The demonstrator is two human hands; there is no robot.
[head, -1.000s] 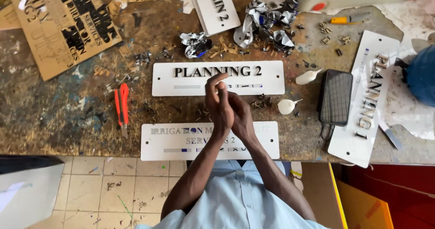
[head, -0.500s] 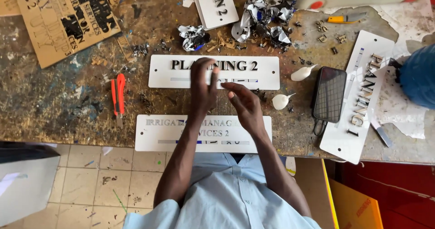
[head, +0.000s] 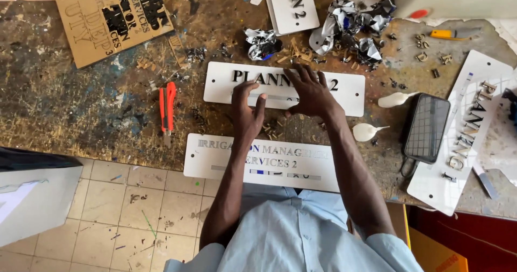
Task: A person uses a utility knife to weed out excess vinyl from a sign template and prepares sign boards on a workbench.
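Note:
A white rectangular sign plate (head: 344, 92) with black raised letters lies across the middle of the worn workbench (head: 81, 105). My right hand (head: 309, 92) rests flat on it with fingers spread, covering several letters. My left hand (head: 247, 113) sits at the plate's lower edge, fingertips touching it, thumb apart. A second white sign plate (head: 301, 167) with pale letters lies nearer me at the bench's front edge, under my left forearm.
An orange-handled cutter (head: 167, 108) lies left of the plates. A black phone (head: 427, 128) and two white glue tubes (head: 396, 99) lie right. Another white sign (head: 463, 137) is angled at far right. Crumpled foil scraps (head: 353, 22), brown cut-out board (head: 107, 13), yellow knife (head: 449, 33).
My hands were together above the bench, then reached out; both now press down on the middle sign plate, the right hand spread flat over its letters.

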